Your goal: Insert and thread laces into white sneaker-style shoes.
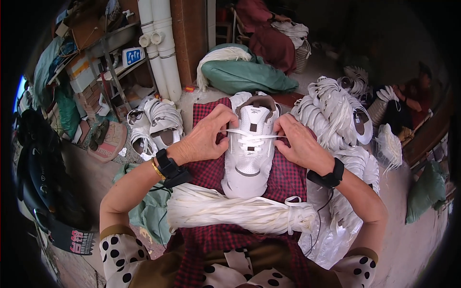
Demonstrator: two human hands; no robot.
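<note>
Across the white shoe (247, 180), our left hand (207, 133) and right hand (301, 143) are holding the lace (240, 132) in closed pinches — uneven pulling could skew its crossing.

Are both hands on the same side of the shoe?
No, the left hand is left of the shoe, the right hand right of it.

Left hand (209, 134) and right hand (301, 145): two are showing.
Shoe (247, 175) between them: one is resting.
Lace bundle (240, 213) at shoe's toe: one is lying.
White pipes (164, 53): two are standing.
Gold bracelet (157, 170): one is showing.
</note>
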